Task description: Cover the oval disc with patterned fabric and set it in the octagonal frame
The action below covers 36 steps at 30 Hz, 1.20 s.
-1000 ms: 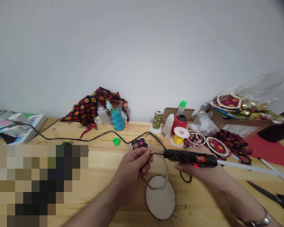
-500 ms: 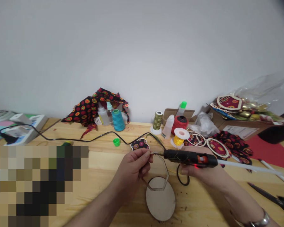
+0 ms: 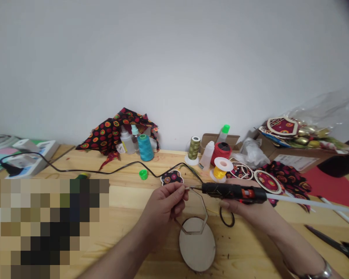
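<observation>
My left hand (image 3: 163, 207) pinches the upper left corner of a thin clear hexagonal frame (image 3: 203, 217) held upright over a round wooden disc (image 3: 197, 248) on the table. My right hand (image 3: 246, 211) grips a black hot glue gun (image 3: 234, 192) lying sideways, with a red light on its body and a white glue stick (image 3: 305, 202) sticking out to the right. The gun's metal nozzle touches the frame right at my left fingertips. A black cord (image 3: 104, 169) runs from the gun leftward across the table.
Along the back stand thread spools in teal (image 3: 145, 147), olive (image 3: 194, 147), red (image 3: 221, 150) and yellow (image 3: 220, 167), small bottles (image 3: 206, 155), patterned fabric (image 3: 110, 131) and a cardboard box (image 3: 296, 155) of ornaments. Scissors (image 3: 337, 244) lie at the right; a power strip (image 3: 29, 157) sits far left.
Nothing much: the glue gun has dipped slightly and its cord loop shifted a little; both hands hold their places.
</observation>
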Tool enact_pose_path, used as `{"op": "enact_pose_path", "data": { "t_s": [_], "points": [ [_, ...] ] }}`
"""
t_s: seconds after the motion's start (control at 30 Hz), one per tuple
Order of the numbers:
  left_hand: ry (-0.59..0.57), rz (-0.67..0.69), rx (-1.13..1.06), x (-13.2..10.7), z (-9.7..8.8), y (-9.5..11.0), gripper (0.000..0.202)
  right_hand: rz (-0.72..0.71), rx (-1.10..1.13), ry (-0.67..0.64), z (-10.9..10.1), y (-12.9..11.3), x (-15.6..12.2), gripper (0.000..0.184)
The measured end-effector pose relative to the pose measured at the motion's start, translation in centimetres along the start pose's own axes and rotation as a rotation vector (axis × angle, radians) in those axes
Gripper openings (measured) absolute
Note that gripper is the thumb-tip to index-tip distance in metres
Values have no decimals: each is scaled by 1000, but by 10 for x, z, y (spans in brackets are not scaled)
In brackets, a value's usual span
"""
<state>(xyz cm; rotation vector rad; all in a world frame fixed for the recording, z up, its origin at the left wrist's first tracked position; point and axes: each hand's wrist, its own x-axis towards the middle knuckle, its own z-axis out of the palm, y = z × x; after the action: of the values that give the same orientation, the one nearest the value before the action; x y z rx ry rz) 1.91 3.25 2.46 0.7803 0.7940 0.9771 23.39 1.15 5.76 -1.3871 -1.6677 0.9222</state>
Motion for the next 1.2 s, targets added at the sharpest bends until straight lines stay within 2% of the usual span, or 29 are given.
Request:
{"op": "enact_pose_path", "data": {
  "t_s": [0.3,1.2],
  "points": [
    [5,2,-3,2,2,2,29,4,-4,-3,1,1,1,32],
    [-10,6,-6,1,0,0,29,7,-14,-4,1,2,-1,30]
  ]
}}
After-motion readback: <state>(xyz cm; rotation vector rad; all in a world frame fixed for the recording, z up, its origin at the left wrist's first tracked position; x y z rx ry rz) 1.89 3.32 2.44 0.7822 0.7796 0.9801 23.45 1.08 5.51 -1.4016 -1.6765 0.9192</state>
